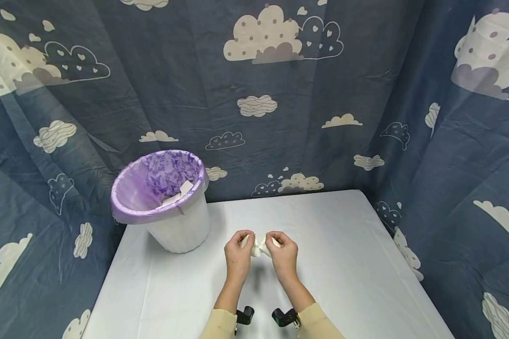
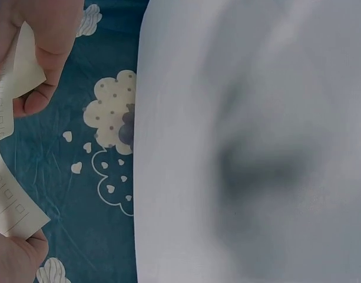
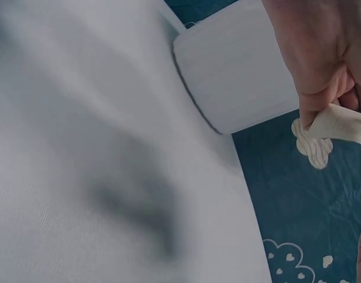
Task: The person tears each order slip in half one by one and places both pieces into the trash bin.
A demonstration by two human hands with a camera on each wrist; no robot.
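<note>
A small piece of white paper (image 1: pixel 260 248) is stretched between both hands above the white table. My left hand (image 1: pixel 237 256) pinches its left side between thumb and curled fingers. On the opposite side, my right hand (image 1: pixel 285 254) pinches the paper the same way. Rows of small printed squares and lines mark the paper (image 2: pixel 14 197) in the left wrist view, where it narrows and bends between the hands. Only the left hand's part of the paper (image 3: pixel 342 125) shows at the edge of the right wrist view.
A white bin (image 1: pixel 182 230) with a purple liner (image 1: pixel 152 214) stands at the table's back left. White pieces (image 1: pixel 185 188) lie inside it. Dark blue cloud-print curtains (image 1: pixel 280 155) hang behind and beside the white table (image 1: pixel 343 263).
</note>
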